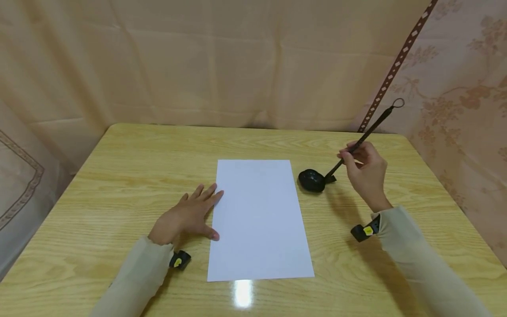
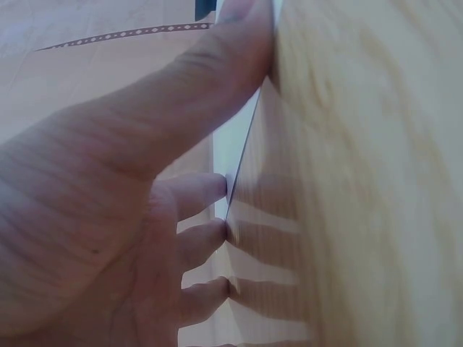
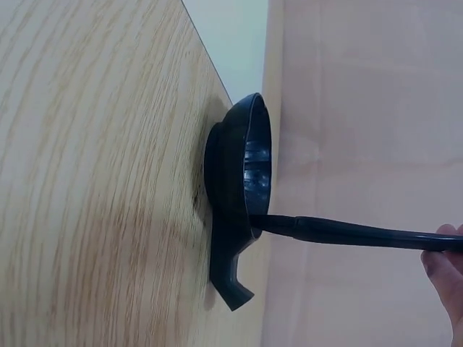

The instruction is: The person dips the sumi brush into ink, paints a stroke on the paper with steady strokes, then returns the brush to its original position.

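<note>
A white sheet of paper (image 1: 257, 220) lies on the table with its long sides running away from me. My left hand (image 1: 190, 215) is spread at its left edge, thumb and fingertips touching the edge; the left wrist view shows the same hand (image 2: 94, 166) with fingers straight. In my right hand (image 1: 366, 169) a black writing brush (image 1: 374, 126) is pinched between thumb and fingers, slanting up to a hanging loop. Its lower end meets a small black ink dish (image 1: 311, 181) right of the paper. Seen from the right wrist, the brush (image 3: 354, 233) crosses the dish's rim (image 3: 233, 166); its tip is hidden inside.
The wood-grain table (image 1: 138, 154) reaches back to a beige curtain (image 1: 198, 66). A patterned cloth (image 1: 467, 97) hangs at the right. On each wrist sits a black camera (image 1: 365, 230) with a yellow mark. Light glares off the table below the paper.
</note>
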Demonstrator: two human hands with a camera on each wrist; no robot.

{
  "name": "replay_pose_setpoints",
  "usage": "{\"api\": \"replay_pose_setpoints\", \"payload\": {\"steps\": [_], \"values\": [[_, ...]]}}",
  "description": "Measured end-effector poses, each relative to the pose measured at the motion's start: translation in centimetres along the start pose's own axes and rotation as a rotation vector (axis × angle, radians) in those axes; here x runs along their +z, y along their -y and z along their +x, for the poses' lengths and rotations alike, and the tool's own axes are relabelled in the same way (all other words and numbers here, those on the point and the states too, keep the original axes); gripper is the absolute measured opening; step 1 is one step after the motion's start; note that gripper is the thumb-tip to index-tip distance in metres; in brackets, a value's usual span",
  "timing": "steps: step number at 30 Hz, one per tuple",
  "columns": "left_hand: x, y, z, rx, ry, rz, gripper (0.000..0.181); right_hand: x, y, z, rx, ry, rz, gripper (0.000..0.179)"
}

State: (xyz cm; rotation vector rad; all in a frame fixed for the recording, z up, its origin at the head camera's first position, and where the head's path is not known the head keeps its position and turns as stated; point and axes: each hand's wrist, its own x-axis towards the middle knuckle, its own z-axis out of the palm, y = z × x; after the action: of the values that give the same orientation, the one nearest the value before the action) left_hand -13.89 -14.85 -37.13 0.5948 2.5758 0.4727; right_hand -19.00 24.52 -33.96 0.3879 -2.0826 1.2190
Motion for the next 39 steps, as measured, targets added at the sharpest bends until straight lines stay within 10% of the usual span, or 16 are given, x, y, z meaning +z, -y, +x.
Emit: {"api": "replay_pose_setpoints", "payload": {"steps": [39], "values": [[-0.1, 0.0, 0.0, -0.002, -0.011, 0.021, 0.112, -0.1, 1.0, 2.2, -0.046, 0.008, -0.092, 0.028]]}}
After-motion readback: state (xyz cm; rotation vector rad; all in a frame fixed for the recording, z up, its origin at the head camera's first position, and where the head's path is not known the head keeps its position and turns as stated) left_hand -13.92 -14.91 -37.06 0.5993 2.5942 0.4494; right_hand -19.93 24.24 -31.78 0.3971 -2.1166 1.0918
